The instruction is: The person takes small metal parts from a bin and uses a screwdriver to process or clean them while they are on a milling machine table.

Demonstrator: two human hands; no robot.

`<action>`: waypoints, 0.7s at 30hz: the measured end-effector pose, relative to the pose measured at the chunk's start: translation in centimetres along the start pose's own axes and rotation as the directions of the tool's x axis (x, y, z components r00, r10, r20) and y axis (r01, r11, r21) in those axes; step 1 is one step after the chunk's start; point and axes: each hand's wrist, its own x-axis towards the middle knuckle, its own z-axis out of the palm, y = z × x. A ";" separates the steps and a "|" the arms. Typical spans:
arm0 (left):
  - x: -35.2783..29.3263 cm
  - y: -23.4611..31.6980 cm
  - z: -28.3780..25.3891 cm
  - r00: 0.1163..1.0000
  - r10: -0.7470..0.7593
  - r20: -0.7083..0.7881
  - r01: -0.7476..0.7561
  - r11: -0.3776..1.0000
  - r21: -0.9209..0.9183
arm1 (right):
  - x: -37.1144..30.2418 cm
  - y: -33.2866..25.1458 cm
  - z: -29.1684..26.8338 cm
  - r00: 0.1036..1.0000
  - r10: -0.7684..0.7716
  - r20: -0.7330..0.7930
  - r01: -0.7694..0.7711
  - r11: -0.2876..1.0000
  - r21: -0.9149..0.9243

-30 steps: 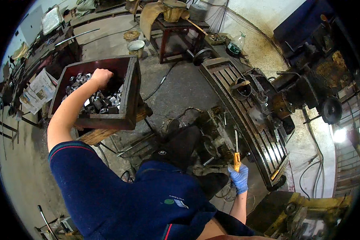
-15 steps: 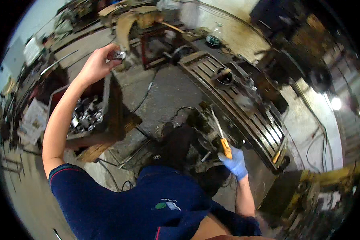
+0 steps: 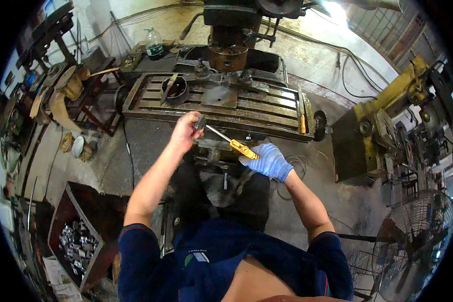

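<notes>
Between the clamped fingers of the left hand [image 3: 185,133] sits a small metal block [image 3: 200,122], near the tip of a yellow-handled tool [image 3: 242,149] the gloved right hand [image 3: 270,162] grips.

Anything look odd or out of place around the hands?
One mismatch: the right hand, holding a yellow-handled tool, wears a blue glove, while the left hand, holding a small metal block, is bare. Nothing else near them stands out.
</notes>
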 end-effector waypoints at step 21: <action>13.3 4.4 5.5 0.870 0.124 0.477 -0.392 -0.411 0.823 | 12.3 13.9 10.0 0.879 0.380 -0.287 -0.133 0.775 0.618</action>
